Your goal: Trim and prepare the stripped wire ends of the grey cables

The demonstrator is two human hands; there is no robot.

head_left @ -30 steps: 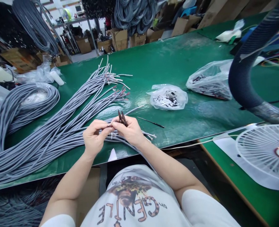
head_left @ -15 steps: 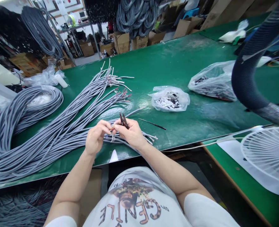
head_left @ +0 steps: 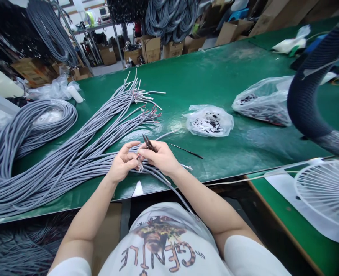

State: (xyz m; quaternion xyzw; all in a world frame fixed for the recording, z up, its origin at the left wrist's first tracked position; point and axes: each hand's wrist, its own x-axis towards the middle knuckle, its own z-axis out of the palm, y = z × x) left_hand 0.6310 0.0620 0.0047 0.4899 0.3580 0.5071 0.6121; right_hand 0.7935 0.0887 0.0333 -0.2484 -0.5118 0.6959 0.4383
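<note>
green-topped workbench in a cluttered cable shop, cardboard boxes [head_left: 150,51] stacked at the back and hanks of grey cable [head_left: 171,17] hanging above them. a long bundle of grey multicore cable [head_left: 71,165] fans across the bench and runs under both hands, with a big coil of the same stuff [head_left: 31,130] off to the left. the left hand [head_left: 123,163] has its fingers curled in, thumb and forefinger pinching one cable end right in front of the body, with thin cores [head_left: 140,165] poking out just below. the right hand [head_left: 160,157] sits just beside it, fingers pressed together around small dark snips [head_left: 148,143], tips pointing up and away. a thin black pick [head_left: 186,151] lies nearby, near a clear bag of small parts [head_left: 208,122]. i'd say pinch close to the end so the cores don't splay, and keep the wrists low and steady on the bench.
</note>
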